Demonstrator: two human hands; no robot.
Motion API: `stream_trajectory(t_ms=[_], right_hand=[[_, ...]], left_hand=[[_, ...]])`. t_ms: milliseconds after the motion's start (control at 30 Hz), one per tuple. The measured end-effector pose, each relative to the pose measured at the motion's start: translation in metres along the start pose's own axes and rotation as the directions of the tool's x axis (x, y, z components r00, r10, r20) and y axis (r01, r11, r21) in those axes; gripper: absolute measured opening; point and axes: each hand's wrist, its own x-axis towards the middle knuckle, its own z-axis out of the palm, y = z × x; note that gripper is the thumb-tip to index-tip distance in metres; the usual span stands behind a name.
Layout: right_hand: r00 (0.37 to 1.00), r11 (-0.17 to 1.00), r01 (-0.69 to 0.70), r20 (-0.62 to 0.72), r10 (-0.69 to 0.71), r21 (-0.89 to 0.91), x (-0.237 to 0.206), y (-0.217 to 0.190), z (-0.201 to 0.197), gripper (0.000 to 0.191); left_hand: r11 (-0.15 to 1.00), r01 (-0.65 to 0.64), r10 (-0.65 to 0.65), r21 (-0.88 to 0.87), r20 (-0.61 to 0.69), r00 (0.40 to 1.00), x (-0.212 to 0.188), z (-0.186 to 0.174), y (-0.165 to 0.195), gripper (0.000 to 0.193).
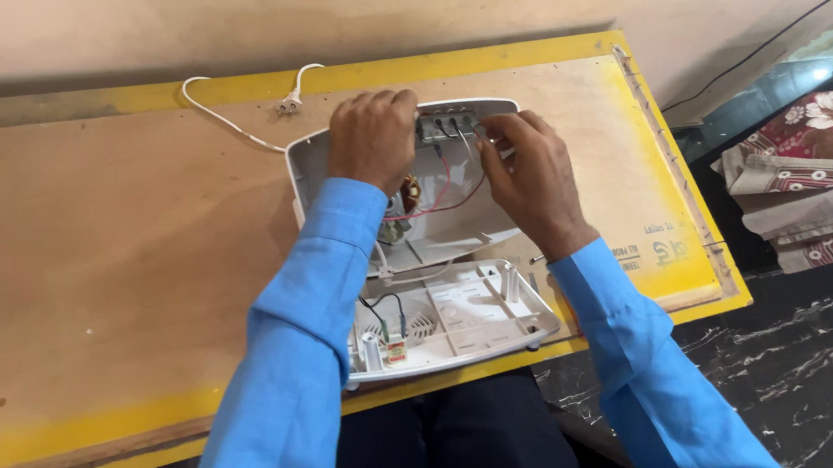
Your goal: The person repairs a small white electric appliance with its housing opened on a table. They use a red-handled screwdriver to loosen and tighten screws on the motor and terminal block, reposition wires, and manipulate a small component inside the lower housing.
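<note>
An opened white plastic appliance casing lies on a wooden board with a yellow border. Its inside shows red and dark wires and a coil. My left hand grips the casing's far rim beside a small grey switch block. My right hand pinches at the right end of that block, fingers curled on it. The casing's other white half lies nearer to me at the board's front edge, with a small component and wires in it.
A white power cord with a plug trails from the casing toward the board's far edge. Folded floral fabric lies at the right. A dark marbled floor lies below the board. A wall stands behind.
</note>
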Motion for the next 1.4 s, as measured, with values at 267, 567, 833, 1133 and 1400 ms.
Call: stream_trajectory(t_ms=[267, 567, 833, 1133, 1400], right_hand=[[1.0, 0.997, 0.017, 0.017, -0.016, -0.076, 0.014, 0.007, 0.011, 0.017], [1.0, 0.962, 0.02, -0.014, -0.024, -0.271, 0.021, 0.006, 0.018, 0.011], [0.989, 0.937, 0.132, -0.016, -0.145, -0.322, 0.021, 0.014, 0.02, 0.007], [0.984, 0.938, 0.147, -0.049, -0.171, -0.315, 0.02, 0.02, 0.026, 0.006], [0.982, 0.941, 0.147, -0.065, -0.175, -0.304, 0.02, 0.023, 0.03, 0.006]], left_hand=[[0.999, 0.043, -0.043, -0.002, 0.022, 0.999, -0.004, 0.001, 0.004, 0.007], [0.997, 0.075, -0.074, -0.011, 0.038, 0.996, -0.005, 0.0, 0.007, 0.007], [0.996, 0.091, -0.09, -0.021, 0.052, 0.995, -0.006, -0.002, 0.008, 0.007], [0.994, 0.112, -0.111, -0.003, 0.048, 0.993, -0.006, 0.001, 0.009, 0.007], [0.991, 0.133, -0.131, -0.028, 0.063, 0.989, -0.005, 0.001, 0.008, 0.007]])
